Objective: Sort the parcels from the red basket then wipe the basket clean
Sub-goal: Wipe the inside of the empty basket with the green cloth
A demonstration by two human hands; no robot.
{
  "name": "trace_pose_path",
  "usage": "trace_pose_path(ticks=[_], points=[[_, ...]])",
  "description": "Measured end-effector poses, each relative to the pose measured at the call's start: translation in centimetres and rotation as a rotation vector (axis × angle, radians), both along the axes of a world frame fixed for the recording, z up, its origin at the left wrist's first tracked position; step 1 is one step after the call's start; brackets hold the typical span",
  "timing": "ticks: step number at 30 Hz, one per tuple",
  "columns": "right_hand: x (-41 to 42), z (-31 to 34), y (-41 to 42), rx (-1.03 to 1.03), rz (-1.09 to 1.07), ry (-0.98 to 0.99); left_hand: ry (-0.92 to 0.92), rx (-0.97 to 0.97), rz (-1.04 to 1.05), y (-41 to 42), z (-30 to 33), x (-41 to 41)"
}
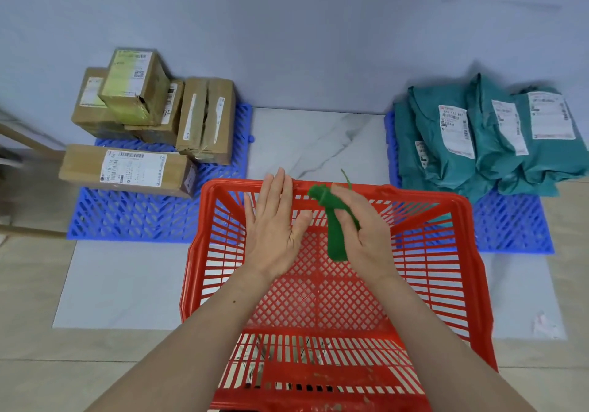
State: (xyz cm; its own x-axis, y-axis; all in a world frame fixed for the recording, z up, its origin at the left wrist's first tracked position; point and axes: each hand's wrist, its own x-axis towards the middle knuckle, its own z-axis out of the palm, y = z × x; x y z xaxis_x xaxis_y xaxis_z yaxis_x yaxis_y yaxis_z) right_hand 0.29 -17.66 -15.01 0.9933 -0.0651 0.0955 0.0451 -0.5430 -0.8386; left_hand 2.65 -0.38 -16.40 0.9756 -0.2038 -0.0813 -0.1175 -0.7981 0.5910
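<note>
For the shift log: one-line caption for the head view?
Parcels sorted, right hand holds green cloth over empty red basket; left hand open.

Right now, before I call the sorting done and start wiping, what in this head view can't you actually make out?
- Floor of the red basket beneath both hands and forearms: hidden.
- Part of the green cloth: wrapped inside the right hand; the left hand is open.
- Labels on the cardboard boxes and teal mailer bags: print too small to read.
- Basket's near edge: cut off by the bottom of the frame.
</note>
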Motion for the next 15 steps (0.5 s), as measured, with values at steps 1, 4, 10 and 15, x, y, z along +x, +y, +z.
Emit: trace_pose_path(ticks=[1,4,10,15], points=[[0.6,0.4,0.4,0.014,-0.045,-0.011,0.008,-0.013,0.001,0.0,0.0,0.0],[2.7,1.0,2.1,0.009,-0.090,0.036,0.023,-0.051,0.002,0.2,0.1,0.0],[0.8,-0.5,3.7,-0.142,0.116,0.039,0.018,-0.062,-0.024,0.5,0.2,0.2],[-1.0,0.5,3.1,-0.044,-0.116,0.088,0.040,-0.080,-0.020,0.6,0.4,0.2]])
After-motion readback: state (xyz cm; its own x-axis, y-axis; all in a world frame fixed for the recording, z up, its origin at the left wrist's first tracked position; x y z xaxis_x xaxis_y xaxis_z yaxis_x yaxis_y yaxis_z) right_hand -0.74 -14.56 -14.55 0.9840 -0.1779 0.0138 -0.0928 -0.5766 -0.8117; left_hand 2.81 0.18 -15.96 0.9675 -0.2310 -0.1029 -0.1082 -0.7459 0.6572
